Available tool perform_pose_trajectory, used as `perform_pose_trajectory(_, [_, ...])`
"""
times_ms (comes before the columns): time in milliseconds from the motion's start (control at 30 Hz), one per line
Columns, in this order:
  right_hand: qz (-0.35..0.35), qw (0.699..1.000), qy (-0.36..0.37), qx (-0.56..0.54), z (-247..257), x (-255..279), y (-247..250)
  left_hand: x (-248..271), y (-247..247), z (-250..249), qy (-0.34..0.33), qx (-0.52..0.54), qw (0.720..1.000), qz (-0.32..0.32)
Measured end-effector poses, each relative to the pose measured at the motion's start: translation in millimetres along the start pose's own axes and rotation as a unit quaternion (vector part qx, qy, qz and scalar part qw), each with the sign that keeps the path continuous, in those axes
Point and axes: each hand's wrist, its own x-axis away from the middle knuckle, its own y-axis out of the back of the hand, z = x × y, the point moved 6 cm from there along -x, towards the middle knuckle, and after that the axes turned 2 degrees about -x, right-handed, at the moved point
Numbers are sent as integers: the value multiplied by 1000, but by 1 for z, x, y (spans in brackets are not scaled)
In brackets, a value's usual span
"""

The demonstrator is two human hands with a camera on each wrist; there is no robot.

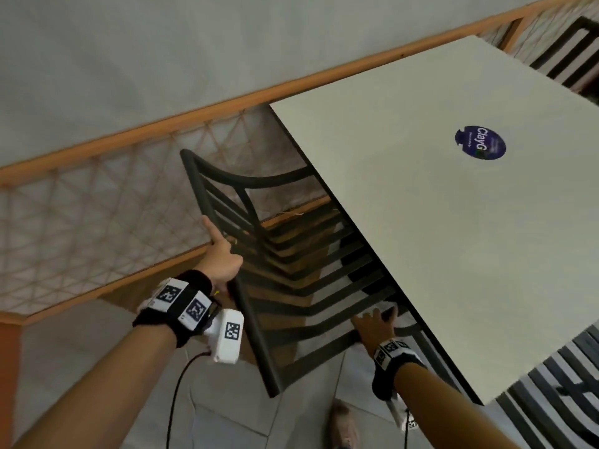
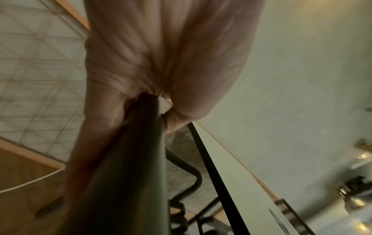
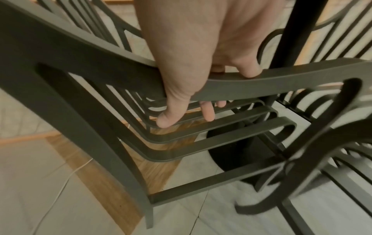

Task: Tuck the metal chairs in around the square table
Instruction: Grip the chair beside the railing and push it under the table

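Both hands were on one metal chair (image 1: 259,241). Left hand (image 1: 223,264) wrapped round the top rail of the backrest, thumb lying along the bar; left wrist view confirmed fingers closed round the dark bar. Right hand (image 1: 376,328) gripped the chair's side rail near the seat, thumb on one side, fingers curled under, per the right wrist view. Hands well apart, left farther out, right close against the table edge.

Chair sat between the hands, seat slats already partly under the square table (image 1: 453,222), just beyond the right hand. It looked tilted, backrest leaning away from the table; can't tell if all legs were down. So prob. mid-push: this chair approx halfway in, not yet squared up.

Second chair (image 1: 551,393) to the right of the right hand, partly under the tabletop; how far in, can't tell. Third chair (image 1: 570,56) at the far side, well beyond both hands, mostly hidden. Left to do, by my read: finish sliding this one, level it, check the others.
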Motion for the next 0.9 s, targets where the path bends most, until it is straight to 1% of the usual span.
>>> perform_pose_trajectory(100, [25, 1000, 1, -8, 4, -16, -3, 4, 5, -9, -1, 21, 1000, 10])
perform_pose_trajectory(167, [28, 999, -6, -18, 1, -20, -11, 10, 3, -11, -6, 18, 1000, 11])
perform_pose_trajectory(300, [25, 999, -1, -21, -7, -7, -20, 22, -7, 2, -1, 18, 999, 29])
perform_pose_trajectory(367, [13, 1000, 11, -21, -5, 2, -19, 29, -9, 8, 8, 43, 998, 37])
perform_pose_trajectory(433, [16, 1000, 8, -25, -6, 3, -17, 29, -9, 4, 8, 48, 998, 34])
perform_pose_trajectory(533, [32, 999, -20, -37, -4, -10, -11, 23, -4, -9, 13, 34, 999, 14])
perform_pose_trajectory(600, [27, 999, -30, -30, -2, -12, -9, 21, -2, -12, 13, 21, 1000, -1])
perform_pose_trajectory(667, [12, 1000, -24, -11, 0, -11, -11, 22, -3, -8, 14, 18, 1000, 3])
perform_pose_trajectory(767, [-6, 1000, -14, 16, 1, -9, -13, 22, -5, -1, 14, 46, 999, 8])
perform_pose_trajectory(900, [0, 999, 4, 34, 0, -4, -9, 28, -7, -6, 14, 77, 997, 3])
